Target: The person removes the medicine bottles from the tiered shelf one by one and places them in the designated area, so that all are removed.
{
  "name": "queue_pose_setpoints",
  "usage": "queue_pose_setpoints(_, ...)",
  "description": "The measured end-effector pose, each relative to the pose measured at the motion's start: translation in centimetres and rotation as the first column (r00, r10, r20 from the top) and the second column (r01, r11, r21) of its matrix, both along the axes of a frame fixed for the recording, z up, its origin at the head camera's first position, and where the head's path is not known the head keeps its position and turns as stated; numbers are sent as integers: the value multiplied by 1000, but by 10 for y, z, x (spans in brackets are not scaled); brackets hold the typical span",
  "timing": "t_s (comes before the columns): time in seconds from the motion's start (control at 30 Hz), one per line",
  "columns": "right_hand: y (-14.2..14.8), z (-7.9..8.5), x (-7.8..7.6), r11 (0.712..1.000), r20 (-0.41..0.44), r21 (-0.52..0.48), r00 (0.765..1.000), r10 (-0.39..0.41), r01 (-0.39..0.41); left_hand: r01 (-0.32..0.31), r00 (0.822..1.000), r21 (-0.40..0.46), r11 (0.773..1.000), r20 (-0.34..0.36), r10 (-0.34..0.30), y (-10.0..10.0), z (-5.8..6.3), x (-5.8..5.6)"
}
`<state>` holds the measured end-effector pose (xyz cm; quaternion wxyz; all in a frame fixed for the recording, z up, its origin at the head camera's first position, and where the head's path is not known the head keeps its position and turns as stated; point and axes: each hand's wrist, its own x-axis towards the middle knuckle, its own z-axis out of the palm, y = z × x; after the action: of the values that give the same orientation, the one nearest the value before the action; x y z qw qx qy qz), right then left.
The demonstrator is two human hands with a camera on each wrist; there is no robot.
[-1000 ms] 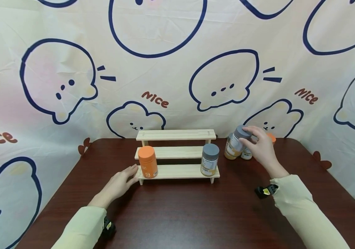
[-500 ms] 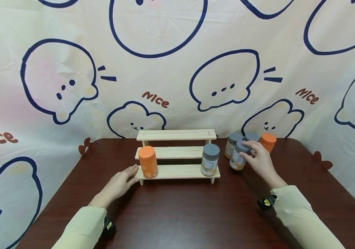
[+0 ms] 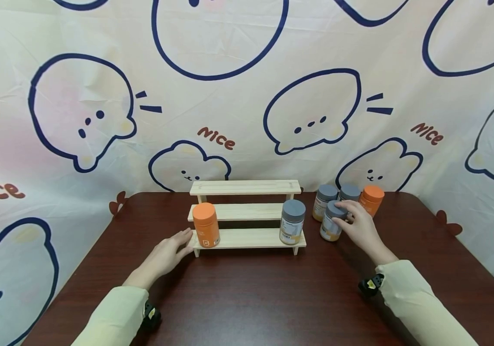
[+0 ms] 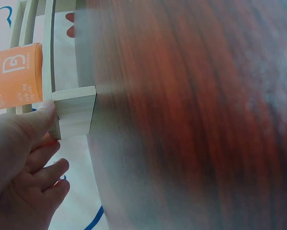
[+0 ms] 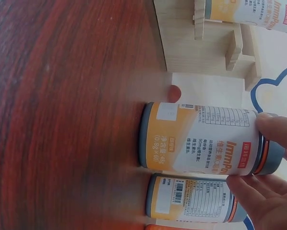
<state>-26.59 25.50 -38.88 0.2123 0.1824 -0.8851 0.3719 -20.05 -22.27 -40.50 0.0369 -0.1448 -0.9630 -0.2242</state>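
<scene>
My right hand [image 3: 358,226] pinches a bottle [image 3: 331,225] by its grey lid, thumb on one side and fingers on the other. This white-and-yellow supplement bottle is upright, close over the table or on it, in front of two similar grey-lidded bottles [image 3: 324,202] and an orange bottle [image 3: 372,199]. My left hand [image 3: 170,251] holds the left end of the lowest board of a three-tier wooden rack [image 3: 247,237]. In the left wrist view, the thumb [image 4: 40,117] lies along the board's end with the fingers curled below. That board bears an orange bottle [image 3: 206,226] at left and a grey-lidded bottle [image 3: 292,222] at right.
A dark brown wooden table [image 3: 247,298] carries everything. Behind it hangs a pale cloth [image 3: 247,110] with cartoon outlines. The rack's middle board [image 3: 247,211] and top board [image 3: 247,187] rise in steps toward the cloth.
My right hand has brought the grey-lidded bottle down and toward me, from among the back bottles to in front of them. The left hand and the rack have stayed still.
</scene>
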Motion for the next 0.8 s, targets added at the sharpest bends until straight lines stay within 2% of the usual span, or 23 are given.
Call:
queue_pose_setpoints(0.6, 0, 1, 2, 1000, 26, 31, 1000, -3, 2, 7, 1000, 1, 1000, -11, -7, 0, -1, 1)
queue_pose_setpoints(0.8, -1, 5, 3, 999, -7, 53, 1000, -13, 13, -2, 1000, 0, 1000, 4, 2, 0, 0, 1)
